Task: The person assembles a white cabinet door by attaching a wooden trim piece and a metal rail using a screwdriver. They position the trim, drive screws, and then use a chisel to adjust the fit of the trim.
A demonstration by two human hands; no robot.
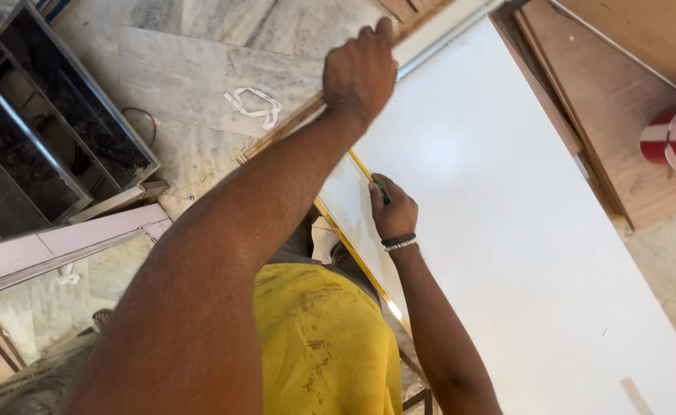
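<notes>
Here left hand [359,71] pins board [507,230] edge; right hand [392,211] grips pencil [382,192].

Bright even daylight; soft glare on white board [507,230]; near forearm [223,261] slightly blurred.

— That white board [507,230], what finish?
— Smooth, faintly glossy laminate. Raw matt plywood [622,100] at two o'clock.
— And the floor [192,69]?
— Veined, polished stone at eleven o'clock.
</notes>
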